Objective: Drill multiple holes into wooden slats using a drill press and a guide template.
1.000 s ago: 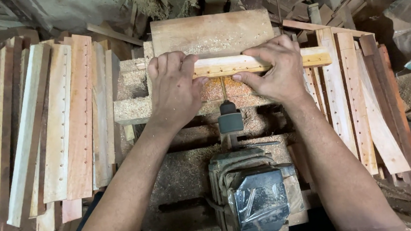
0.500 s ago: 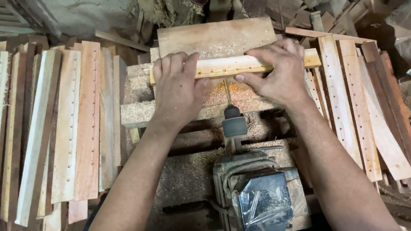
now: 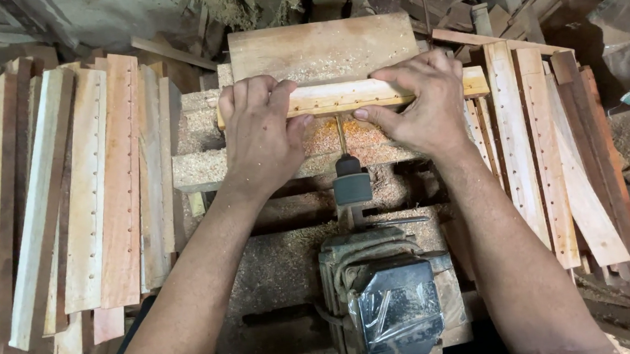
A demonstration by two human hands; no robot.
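Now both hands, left hand (image 3: 259,133) & right hand (image 3: 423,105), fingers clamped on wood strip (image 3: 339,96), pressed vs drill bit (image 3: 341,131).

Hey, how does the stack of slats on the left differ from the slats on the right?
The left stack is larger, with many slats; the right group has only a few. The left slats lie nearly parallel and upright in the view; the right ones fan out at the bottom. The left slats are mostly pale, whereas some on the right edge are darker, reddish. Both show rows of small drilled holes and lie beside the slat held by both hands.
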